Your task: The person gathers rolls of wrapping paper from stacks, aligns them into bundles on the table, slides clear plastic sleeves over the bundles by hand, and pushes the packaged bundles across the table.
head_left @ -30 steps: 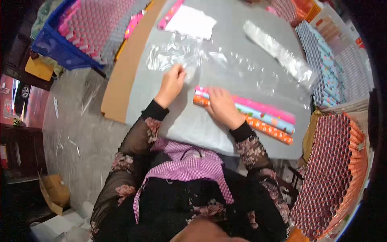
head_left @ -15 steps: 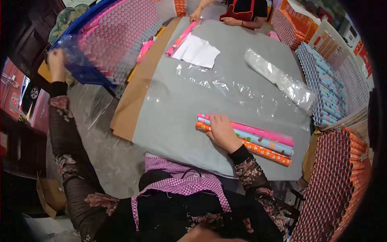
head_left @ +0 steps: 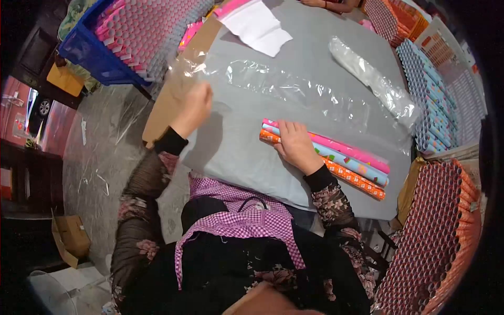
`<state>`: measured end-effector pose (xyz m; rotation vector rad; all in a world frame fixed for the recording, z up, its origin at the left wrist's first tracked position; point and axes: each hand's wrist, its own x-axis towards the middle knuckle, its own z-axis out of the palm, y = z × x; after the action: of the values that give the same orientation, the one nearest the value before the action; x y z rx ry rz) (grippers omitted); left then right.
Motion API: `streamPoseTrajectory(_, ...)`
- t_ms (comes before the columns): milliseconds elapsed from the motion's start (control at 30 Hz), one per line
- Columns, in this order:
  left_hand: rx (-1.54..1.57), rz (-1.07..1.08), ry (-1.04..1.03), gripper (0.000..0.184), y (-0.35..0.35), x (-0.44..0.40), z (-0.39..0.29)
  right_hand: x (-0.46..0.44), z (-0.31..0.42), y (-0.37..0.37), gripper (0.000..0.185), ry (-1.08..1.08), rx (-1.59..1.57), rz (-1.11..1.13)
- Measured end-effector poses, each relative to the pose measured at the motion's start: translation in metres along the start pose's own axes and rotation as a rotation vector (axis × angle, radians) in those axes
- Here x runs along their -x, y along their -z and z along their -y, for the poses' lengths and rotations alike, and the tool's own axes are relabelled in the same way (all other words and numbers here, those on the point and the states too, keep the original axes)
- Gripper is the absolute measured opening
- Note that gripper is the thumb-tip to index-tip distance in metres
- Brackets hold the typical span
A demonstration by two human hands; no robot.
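Three rolls of wrapping paper lie side by side on the grey-covered table: a pink roll (head_left: 362, 157), a light blue roll (head_left: 341, 159) and an orange roll (head_left: 357, 181). My right hand (head_left: 298, 146) is closed over them near their left ends. Above the table's left side, my left hand (head_left: 194, 111) is closed, fingers curled. At its fingertips is the end of a clear plastic film (head_left: 252, 76), which stretches right across the table; the exact grip is hard to see. Beyond the film lies a white sheet (head_left: 257, 29), beside a partly visible pink roll (head_left: 231, 7).
A folded stack of clear plastic (head_left: 373, 79) lies on the table's right. A blue crate (head_left: 79, 50) of pink rolls stands at the upper left. Blue rolls (head_left: 433, 100) and orange rolls (head_left: 430, 231) are stacked at the right. Another person's arm (head_left: 336, 5) rests at the far edge.
My left hand has swung from the far left, by the blue crate, in over the table, with the film's end coming along. My right hand stays on the rolls. The view has shifted slightly.
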<state>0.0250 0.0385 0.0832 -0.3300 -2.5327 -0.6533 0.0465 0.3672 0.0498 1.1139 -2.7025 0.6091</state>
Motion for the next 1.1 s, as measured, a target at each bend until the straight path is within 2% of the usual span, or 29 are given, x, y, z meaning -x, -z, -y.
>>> streamPoseTrajectory(67, 0.172, 0.06, 0.22, 0.011, -0.031, 0.017, -0.023, 0.002, 0.001, -0.001, 0.06, 0.017, -0.001, -0.017)
streamPoseTrajectory(133, 0.239, 0.119, 0.325, 0.012, -0.048, 0.027, -0.039, 0.002, 0.001, -0.001, 0.062, 0.002, 0.027, 0.027)
streamPoseTrajectory(267, 0.319, 0.187, 0.281, 0.014, -0.064, 0.034, -0.059, 0.003, 0.011, 0.004, 0.065, 0.065, 0.005, -0.012)
streamPoseTrajectory(467, 0.403, 0.181, 0.3, 0.015, -0.088, 0.041, -0.065, -0.002, 0.032, 0.01, 0.063, 0.052, -0.063, 0.108)
streamPoseTrajectory(567, 0.414, 0.182, 0.358, 0.014, -0.088, 0.037, -0.063, -0.003, 0.031, 0.006, 0.063, 0.113, -0.073, 0.009)
streamPoseTrajectory(633, 0.413, 0.223, 0.408, 0.015, -0.087, 0.038, -0.064, -0.002, 0.034, 0.009, 0.064, 0.12, -0.085, 0.03)
streamPoseTrajectory(800, 0.659, 0.345, 0.508, 0.015, -0.082, 0.025, -0.059, 0.0, 0.034, 0.001, 0.065, 0.136, -0.051, 0.075)
streamPoseTrajectory(833, 0.569, 0.366, 0.462, 0.014, -0.08, 0.024, -0.059, 0.0, 0.033, 0.0, 0.067, 0.139, -0.05, 0.067)
streamPoseTrajectory(933, 0.592, 0.457, 0.469, 0.012, -0.063, 0.018, -0.074, -0.003, 0.031, 0.002, 0.07, 0.15, -0.04, 0.04)
streamPoseTrajectory(1000, 0.632, 0.448, 0.402, 0.013, -0.068, 0.02, -0.069, -0.006, 0.027, 0.0, 0.072, 0.091, -0.033, 0.119)
streamPoseTrajectory(1100, 0.531, 0.476, 0.367, 0.014, -0.064, 0.018, -0.066, -0.006, 0.022, -0.004, 0.074, 0.127, -0.012, 0.082)
